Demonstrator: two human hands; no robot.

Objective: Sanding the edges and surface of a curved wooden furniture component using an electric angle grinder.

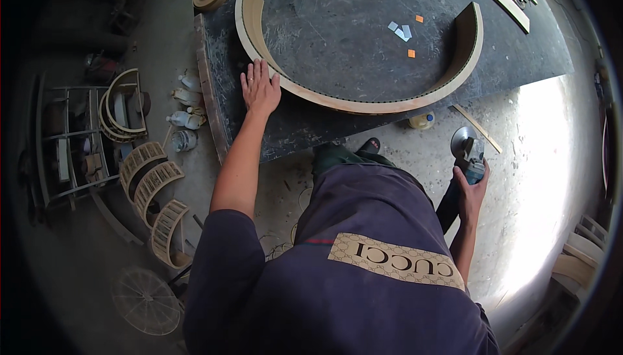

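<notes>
1. Curved slatted wooden frames lie on the concrete floor, far left.
2. Left hand rests flat, fingers spread, on the dark workbench, touching the curved wooden arc.
3. Right hand grips an angle grinder beside the bench, disc up.

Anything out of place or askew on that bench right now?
Nothing looks damaged. The curved wooden arch piece lies flat on the dark workbench; the left hand rests beside it. The right hand holds an angle grinder off the bench. A few loose paper scraps lie inside the arch.
</notes>
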